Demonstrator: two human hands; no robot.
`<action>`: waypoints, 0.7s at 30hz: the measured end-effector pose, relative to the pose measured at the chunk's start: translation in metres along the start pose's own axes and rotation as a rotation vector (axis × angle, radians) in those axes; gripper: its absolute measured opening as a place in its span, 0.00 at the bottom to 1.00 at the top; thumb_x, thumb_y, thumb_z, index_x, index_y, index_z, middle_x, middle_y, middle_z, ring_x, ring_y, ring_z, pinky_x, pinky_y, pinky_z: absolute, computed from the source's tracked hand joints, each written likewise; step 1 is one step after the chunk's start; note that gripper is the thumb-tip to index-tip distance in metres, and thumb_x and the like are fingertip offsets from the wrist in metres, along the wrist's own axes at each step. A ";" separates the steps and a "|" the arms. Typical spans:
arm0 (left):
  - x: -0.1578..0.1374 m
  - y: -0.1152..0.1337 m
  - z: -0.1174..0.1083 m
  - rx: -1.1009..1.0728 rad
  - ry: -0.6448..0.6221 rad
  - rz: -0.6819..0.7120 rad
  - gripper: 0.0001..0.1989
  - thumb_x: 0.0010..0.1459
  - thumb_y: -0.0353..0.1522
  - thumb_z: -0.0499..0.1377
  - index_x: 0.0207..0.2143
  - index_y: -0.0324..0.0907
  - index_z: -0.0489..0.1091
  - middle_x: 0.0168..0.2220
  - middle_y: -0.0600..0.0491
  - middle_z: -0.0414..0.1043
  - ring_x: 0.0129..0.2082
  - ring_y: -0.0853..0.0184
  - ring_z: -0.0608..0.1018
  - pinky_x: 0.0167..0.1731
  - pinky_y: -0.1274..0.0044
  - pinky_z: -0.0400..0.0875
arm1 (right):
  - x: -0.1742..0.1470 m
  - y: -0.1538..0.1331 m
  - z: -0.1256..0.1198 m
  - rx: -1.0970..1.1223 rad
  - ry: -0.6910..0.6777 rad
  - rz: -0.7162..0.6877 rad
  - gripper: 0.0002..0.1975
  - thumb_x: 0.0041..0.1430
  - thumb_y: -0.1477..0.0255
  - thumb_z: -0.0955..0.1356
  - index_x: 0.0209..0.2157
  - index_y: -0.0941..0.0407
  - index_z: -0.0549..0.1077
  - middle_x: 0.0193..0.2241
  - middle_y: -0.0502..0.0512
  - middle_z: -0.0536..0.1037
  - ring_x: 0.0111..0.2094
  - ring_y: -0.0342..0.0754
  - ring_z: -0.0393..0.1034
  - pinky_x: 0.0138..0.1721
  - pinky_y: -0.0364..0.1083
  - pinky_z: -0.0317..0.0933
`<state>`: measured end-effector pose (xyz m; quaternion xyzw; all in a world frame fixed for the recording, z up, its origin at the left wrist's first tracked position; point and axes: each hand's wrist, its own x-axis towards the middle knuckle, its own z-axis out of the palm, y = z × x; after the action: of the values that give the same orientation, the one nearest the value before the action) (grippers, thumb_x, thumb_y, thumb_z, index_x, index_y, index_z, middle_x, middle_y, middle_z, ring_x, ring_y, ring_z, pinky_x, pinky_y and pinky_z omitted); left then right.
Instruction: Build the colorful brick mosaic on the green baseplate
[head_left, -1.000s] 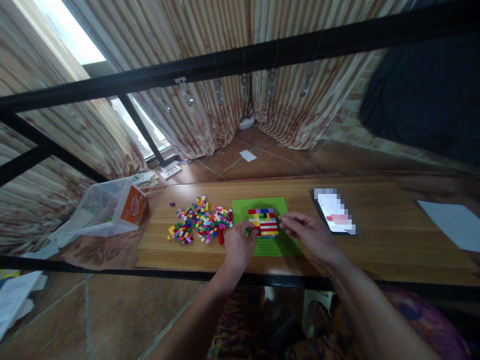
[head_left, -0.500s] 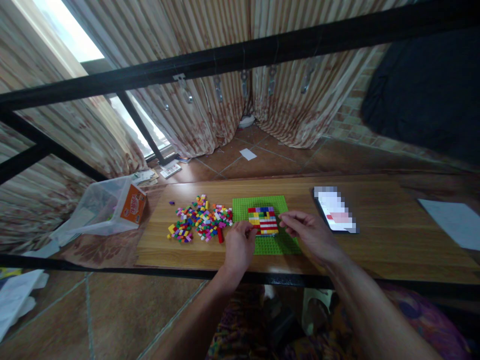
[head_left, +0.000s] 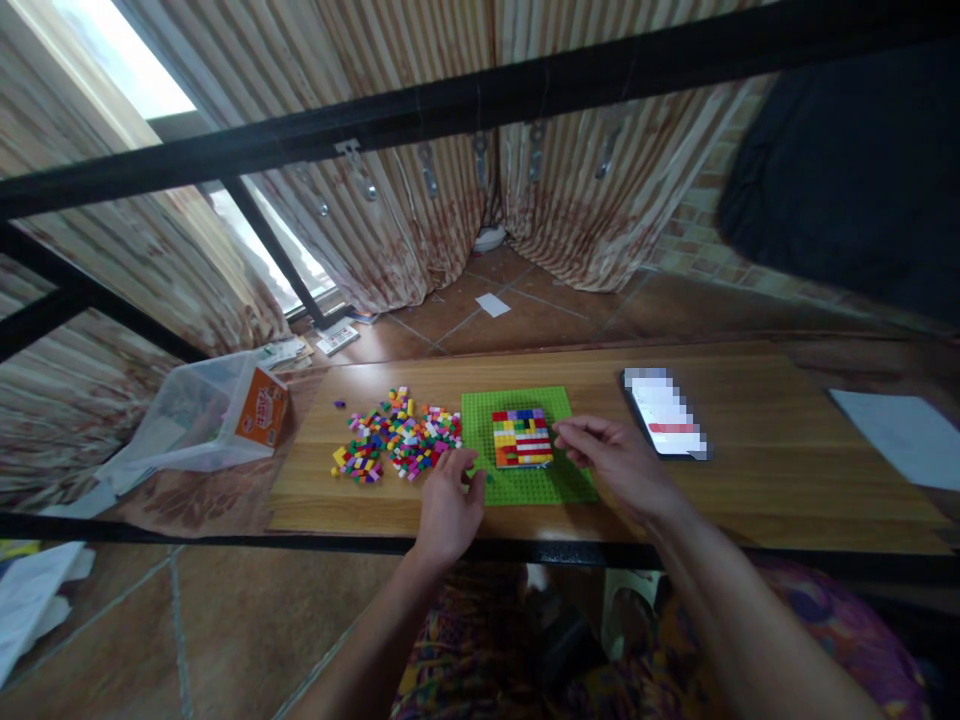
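A green studded baseplate [head_left: 480,400] lies on the wooden table. On it stands a block of stacked toy bricks [head_left: 523,438] in red, yellow, white, blue and purple rows. My left hand [head_left: 450,505] is over the plate's left edge, beside the brick pile, with thumb and fingers apart and nothing visible between them. To the right of the stacked block is my right hand [head_left: 619,462], its thumb and fingertips pinched together. Whatever may be in that pinch is too small to make out. Loose coloured bricks [head_left: 405,435] are heaped left of the plate, partly behind my left hand.
A phone [head_left: 664,415] with a blurred screen lies on the table [head_left: 780,450] to the right. Further right is a white sheet [head_left: 896,435]. A clear plastic bin [head_left: 202,400] with an orange label sits at the left. A black bar [head_left: 420,110] crosses above the table.
My left hand has moved left, off the stacked bricks toward the loose pile, and its fingers have parted. It now covers the long red brick. My right hand stays nearly in place, still pinched.
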<state>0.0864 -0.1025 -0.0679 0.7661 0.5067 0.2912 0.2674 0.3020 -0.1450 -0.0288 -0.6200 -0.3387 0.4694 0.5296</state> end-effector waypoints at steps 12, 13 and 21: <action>0.023 0.032 0.026 0.257 -0.019 0.137 0.08 0.60 0.27 0.53 0.37 0.44 0.72 0.36 0.51 0.73 0.36 0.66 0.75 0.37 0.76 0.67 | -0.002 0.000 -0.003 -0.022 0.033 0.001 0.19 0.45 0.54 0.72 0.31 0.55 0.78 0.26 0.53 0.78 0.26 0.43 0.66 0.28 0.44 0.58; 0.023 0.031 0.026 0.267 -0.032 0.146 0.09 0.61 0.27 0.53 0.37 0.44 0.72 0.36 0.52 0.73 0.36 0.66 0.75 0.37 0.76 0.67 | -0.002 -0.001 -0.004 -0.024 0.033 0.000 0.19 0.45 0.54 0.72 0.31 0.55 0.78 0.26 0.53 0.79 0.26 0.43 0.66 0.28 0.44 0.58; 0.023 0.024 0.027 0.334 -0.071 0.213 0.11 0.62 0.27 0.52 0.38 0.45 0.74 0.36 0.52 0.74 0.36 0.66 0.74 0.36 0.76 0.66 | 0.000 0.001 -0.002 -0.020 0.023 -0.016 0.18 0.46 0.54 0.72 0.29 0.55 0.78 0.26 0.53 0.78 0.26 0.43 0.65 0.28 0.44 0.58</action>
<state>0.1278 -0.0928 -0.0655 0.8588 0.4545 0.2024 0.1219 0.3038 -0.1460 -0.0294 -0.6279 -0.3421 0.4546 0.5311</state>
